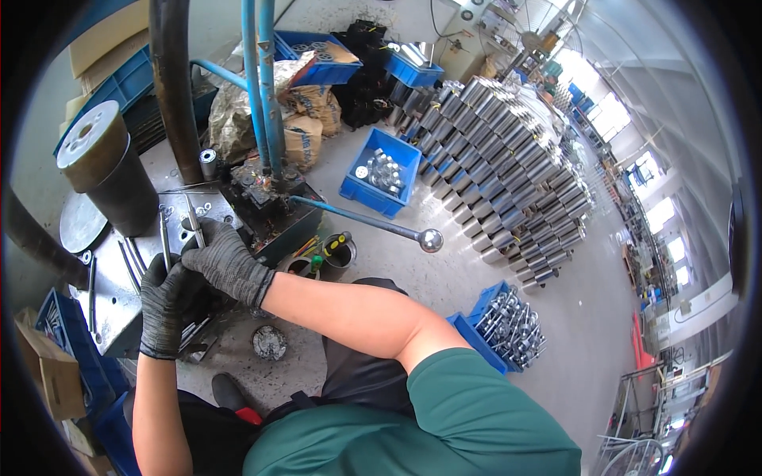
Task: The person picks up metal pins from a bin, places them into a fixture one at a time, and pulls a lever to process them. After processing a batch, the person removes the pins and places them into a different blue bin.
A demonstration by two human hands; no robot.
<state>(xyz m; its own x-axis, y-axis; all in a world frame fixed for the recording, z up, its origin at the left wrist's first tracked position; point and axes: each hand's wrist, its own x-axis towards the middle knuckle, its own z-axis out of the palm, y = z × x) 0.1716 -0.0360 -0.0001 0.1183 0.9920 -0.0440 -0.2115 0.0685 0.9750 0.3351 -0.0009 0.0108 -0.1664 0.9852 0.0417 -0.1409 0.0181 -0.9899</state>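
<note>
A workshop with a grey floor [429, 293] surrounds one steel worktable [107, 279] at the person's left. One large cylinder [119, 178] with holes in its end stands there, beside one round metal plate [83, 224]; at least three loose rods [92, 293] lie nearer the front edge. Two blue posts [248, 79] rise behind the table, and one blue lever [349, 216] ends in one shiny ball knob [430, 240].

Two hands work close together over the table, both in dark grey knit gloves. The left hand [161, 305] is curled, its fingers closed around the lower end of one slim metal rod [164, 230] that points up and away. The right hand [225, 258] is closed too, fingertips pinched on one tapered metal piece [191, 210] just right of that rod. Whether the gloves touch cannot be told.

On the floor, one blue bin [348, 189] holds a loose group of metal fittings [385, 170]. One pile of bolt-like parts [508, 329] fills a blue container near the person's right elbow. Behind stands one large stack of metal cylinders [508, 174], too many to count.
</note>
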